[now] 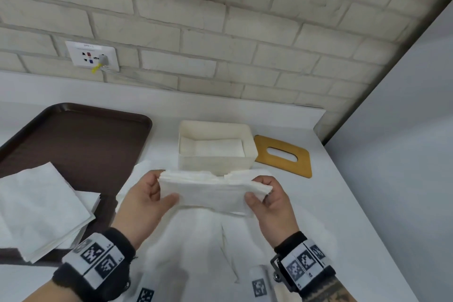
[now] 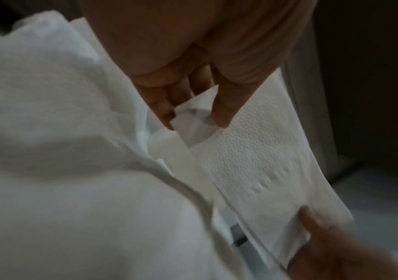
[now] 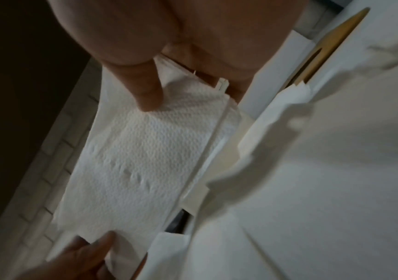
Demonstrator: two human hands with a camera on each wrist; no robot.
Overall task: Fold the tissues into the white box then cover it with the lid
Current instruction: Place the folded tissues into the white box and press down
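Folded wad of tissues (image 1: 210,191) held up just in front of the white box (image 1: 215,154), left hand (image 1: 149,198) pinching one end, right hand (image 1: 269,201) pinching the other, thumbs on the near face. Box open on the counter (image 1: 343,203), already some folded tissue lying flat inside. Wooden lid (image 1: 284,155) with its slot flat right beside the box. Brown tray (image 1: 81,140) off left, carrying a loose stack of unfolded tissues (image 1: 41,206).

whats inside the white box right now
The white box is open, with flat folded tissues lying in it. The layers hide how many there are and the box's floor.
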